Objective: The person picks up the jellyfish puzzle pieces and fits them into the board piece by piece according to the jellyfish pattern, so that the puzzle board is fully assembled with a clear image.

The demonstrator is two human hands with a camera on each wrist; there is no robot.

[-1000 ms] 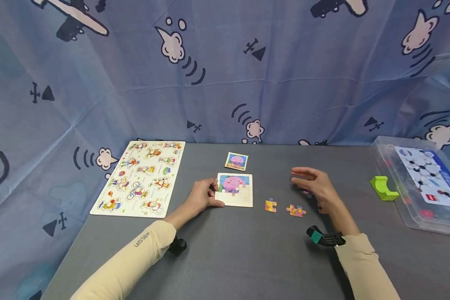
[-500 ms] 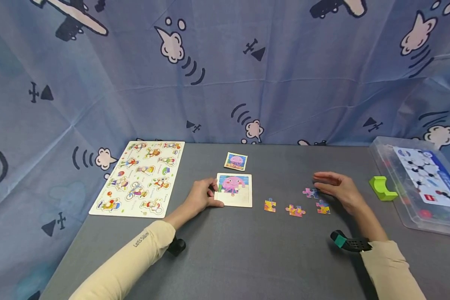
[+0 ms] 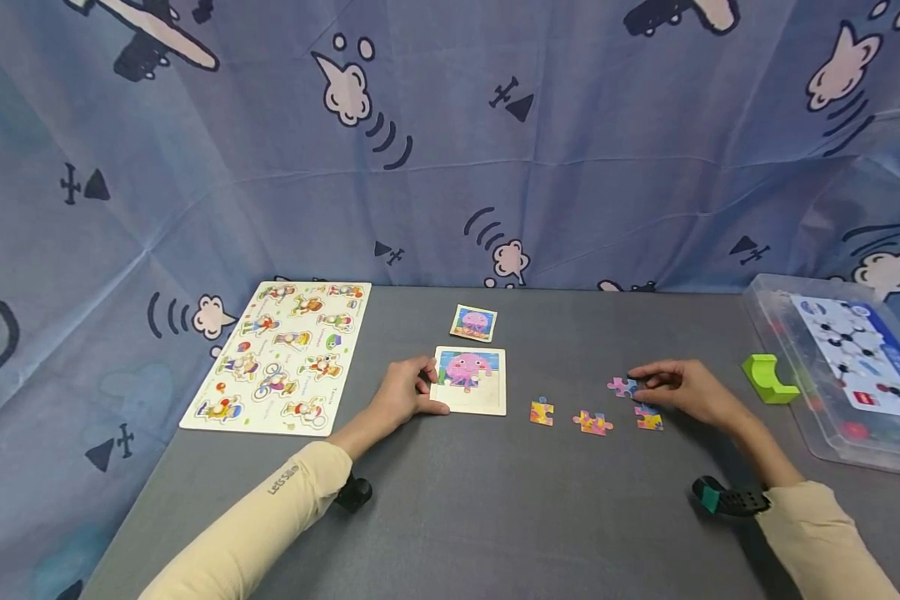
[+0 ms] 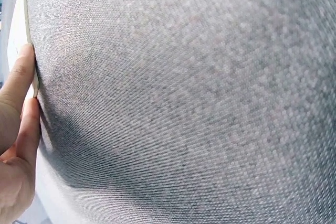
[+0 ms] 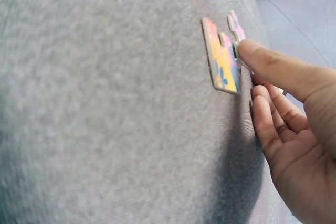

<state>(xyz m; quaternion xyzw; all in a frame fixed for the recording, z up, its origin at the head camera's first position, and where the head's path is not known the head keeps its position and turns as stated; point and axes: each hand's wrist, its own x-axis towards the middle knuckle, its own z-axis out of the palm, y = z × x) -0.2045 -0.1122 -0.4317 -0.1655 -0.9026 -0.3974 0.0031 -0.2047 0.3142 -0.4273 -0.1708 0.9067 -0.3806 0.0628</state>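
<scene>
My left hand (image 3: 401,390) grips the left edge of a square jigsaw board (image 3: 487,402) that lies flat and shows part of a pink octopus picture. In the left wrist view the fingers (image 4: 21,72) lie along the board's edge. Over on the right, my right hand (image 3: 686,392) pinches the right end of a pink-and-blue puzzle piece (image 3: 619,386) with thumb and fingertips. Just nearer is a yellow-and-blue puzzle piece (image 3: 649,418), seen beside the thumb in the right wrist view. Two more puzzle pieces, one yellow (image 3: 542,412) and one pink-yellow (image 3: 592,422), lie between the board and this hand.
Behind the board lies a small octopus picture card (image 3: 473,322). A large white picture board (image 3: 345,350) is at the left. On the right stand a green arched block (image 3: 768,378) and a clear plastic box (image 3: 817,417). A patterned blue curtain (image 3: 420,208) hangs behind the table.
My right hand has moved right, then come down with its fingertips onto the pink-and-blue puzzle piece. My left hand has stayed on the jigsaw board.
</scene>
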